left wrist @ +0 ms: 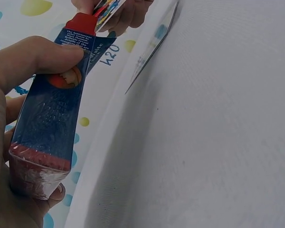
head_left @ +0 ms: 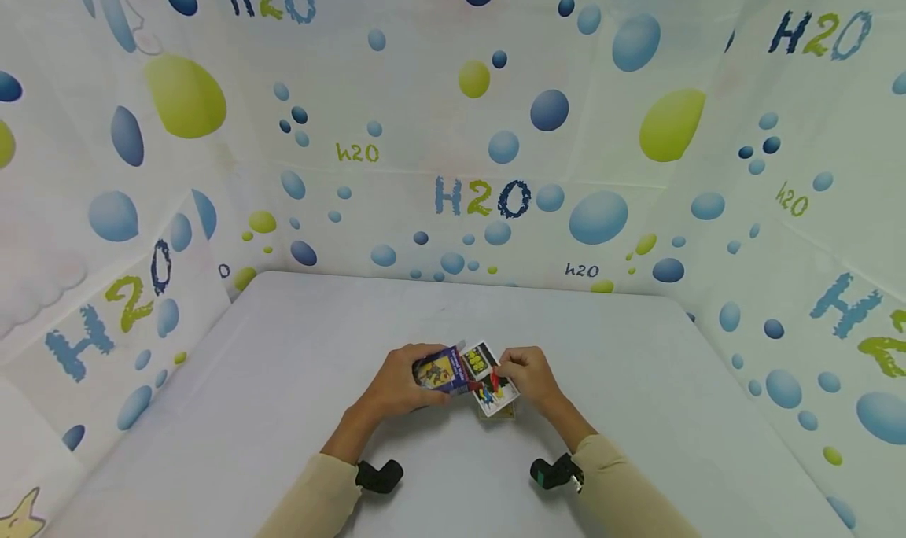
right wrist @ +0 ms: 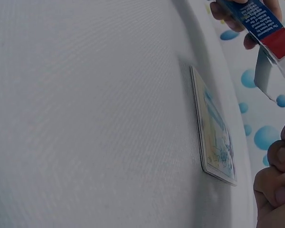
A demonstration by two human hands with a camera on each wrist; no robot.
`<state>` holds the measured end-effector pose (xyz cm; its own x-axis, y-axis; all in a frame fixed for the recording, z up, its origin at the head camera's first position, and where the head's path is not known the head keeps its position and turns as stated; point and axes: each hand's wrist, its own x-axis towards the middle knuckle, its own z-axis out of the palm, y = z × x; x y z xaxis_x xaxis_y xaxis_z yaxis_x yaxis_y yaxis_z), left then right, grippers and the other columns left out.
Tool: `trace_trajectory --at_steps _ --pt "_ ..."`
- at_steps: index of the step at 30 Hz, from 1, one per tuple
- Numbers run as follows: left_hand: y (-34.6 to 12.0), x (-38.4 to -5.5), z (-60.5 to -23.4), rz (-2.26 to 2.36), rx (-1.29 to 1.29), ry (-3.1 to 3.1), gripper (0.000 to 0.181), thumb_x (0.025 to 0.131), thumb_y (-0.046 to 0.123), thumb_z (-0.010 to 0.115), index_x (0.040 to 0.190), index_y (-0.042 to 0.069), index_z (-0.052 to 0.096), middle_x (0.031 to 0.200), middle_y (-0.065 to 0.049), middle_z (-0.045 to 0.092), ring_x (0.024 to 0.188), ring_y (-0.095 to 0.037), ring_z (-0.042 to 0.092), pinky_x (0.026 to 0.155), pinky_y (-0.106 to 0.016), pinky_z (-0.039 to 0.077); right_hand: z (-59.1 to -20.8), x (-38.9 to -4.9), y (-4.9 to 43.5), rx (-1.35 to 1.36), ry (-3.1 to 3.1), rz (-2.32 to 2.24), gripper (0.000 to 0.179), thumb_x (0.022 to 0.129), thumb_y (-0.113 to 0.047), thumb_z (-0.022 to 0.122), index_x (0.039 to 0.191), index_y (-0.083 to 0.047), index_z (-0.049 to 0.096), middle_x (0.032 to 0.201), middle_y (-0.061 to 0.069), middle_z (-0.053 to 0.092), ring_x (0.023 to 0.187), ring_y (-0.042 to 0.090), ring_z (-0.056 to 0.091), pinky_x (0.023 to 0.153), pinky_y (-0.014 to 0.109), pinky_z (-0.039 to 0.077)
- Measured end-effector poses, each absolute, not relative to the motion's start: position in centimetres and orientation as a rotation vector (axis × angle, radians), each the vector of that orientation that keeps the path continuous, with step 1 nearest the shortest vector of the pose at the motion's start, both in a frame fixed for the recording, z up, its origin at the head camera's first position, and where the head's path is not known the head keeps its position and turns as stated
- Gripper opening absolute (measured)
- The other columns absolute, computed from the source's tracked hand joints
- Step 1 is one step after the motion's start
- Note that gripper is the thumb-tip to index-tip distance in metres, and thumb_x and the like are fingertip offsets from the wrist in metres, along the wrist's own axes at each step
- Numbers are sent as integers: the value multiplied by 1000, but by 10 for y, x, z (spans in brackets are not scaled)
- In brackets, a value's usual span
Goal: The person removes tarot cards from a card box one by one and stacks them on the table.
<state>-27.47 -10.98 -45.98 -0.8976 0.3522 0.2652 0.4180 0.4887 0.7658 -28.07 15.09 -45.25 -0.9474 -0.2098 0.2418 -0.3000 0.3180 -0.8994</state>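
My left hand [head_left: 403, 381] grips a dark blue card box [head_left: 440, 370] with a picture on its face. In the left wrist view the thumb lies along the box's narrow side, and its far end is red with an open flap [left wrist: 102, 50]. My right hand [head_left: 529, 374] pinches a white-edged printed card or leaflet [head_left: 495, 395] right by the box's open end. Yellow marks on black and a colourful picture show on it; whether it is one piece cannot be told. Below it, a small stack of cards [right wrist: 216, 130] lies on the table, partly hidden in the head view.
The white-covered table [head_left: 318, 326] extends around both hands. Behind it and at both sides hangs a white curtain [head_left: 425, 90] with blue and green drops and H2O lettering. A black wrist device [head_left: 379, 477] sits on the left wrist, another [head_left: 555, 472] on the right.
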Motion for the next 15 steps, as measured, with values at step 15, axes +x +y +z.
trace_trajectory --at_steps 15 --pt "-112 -275 -460 -1411 -620 -2643 75 66 29 93 135 17 65 123 -1 67 95 -16 56 83 -36 45 -464 -285 166 293 -2368 1847 18 86 4 65 69 9 63 56 0 50 50 8 38 48 22 31"
